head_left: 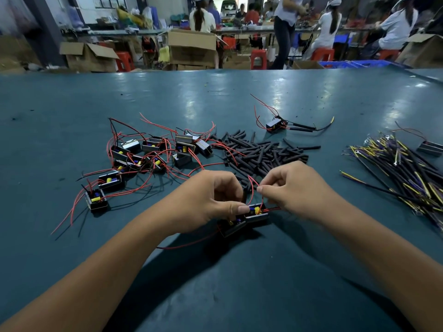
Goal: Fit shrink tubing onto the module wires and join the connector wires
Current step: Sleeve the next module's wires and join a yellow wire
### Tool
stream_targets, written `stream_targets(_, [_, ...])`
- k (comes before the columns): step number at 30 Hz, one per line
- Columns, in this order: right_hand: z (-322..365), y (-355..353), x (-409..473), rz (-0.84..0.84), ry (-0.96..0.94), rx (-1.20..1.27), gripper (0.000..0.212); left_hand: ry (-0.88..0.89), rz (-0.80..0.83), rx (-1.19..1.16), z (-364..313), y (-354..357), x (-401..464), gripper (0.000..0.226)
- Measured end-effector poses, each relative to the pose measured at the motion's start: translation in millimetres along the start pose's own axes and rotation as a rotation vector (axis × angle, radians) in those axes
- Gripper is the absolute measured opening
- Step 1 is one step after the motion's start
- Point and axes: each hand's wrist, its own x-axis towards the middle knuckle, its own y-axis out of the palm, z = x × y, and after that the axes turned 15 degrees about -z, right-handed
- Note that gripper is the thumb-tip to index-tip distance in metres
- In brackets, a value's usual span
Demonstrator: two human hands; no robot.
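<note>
While the left hand grips two modules low on the worktop, right hand fingers pinch a red wire. Keep wire end straight, feed one tube w/o bending. Approx. twelve modules wait left, one finished unit behind; tubing pile & connector wires too many to count.

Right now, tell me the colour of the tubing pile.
Black, in the head view: the tubing pile.

I see a glossy teal table: black boxy red-wired modules at 10 o'clock, black tubing pieces at 12, black-yellow wire bundle at 2.
</note>
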Motion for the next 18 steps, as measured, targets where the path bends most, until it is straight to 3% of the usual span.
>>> stream_targets(5, [3.9, -7.4, -5.9, 0.157, -0.043, 0.278, 0.011, -0.031, -0.081, 0.043, -2.2, 3.9, -1.0, 0.018])
stream_targets(9, [6.7, -12.8, -9.6, 0.227, 0.004, 0.366, 0.012, 0.144, -0.143, 0.437, -13.9, 10.0, -10.6, 0.009])
stream_targets(11, [9.0, -14.0, -12.1, 0.258, -0.002, 0.418, 0.012, 0.177, -0.176, 0.513, -24.3, 17.8, -17.5, 0.006])
stream_targets(14, [12.1, -10.3, -14.9, 0.256, -0.037, 0.453, 0.011, 0.148, -0.203, 0.557, -33.6, 29.2, -23.9, 0.021])
stream_targets(18, [12.2, -4.4, -17.8, 0.198, -0.079, 0.424, 0.011, 0.121, -0.402, 0.498, -34.3, 39.8, -23.6, 0.035])
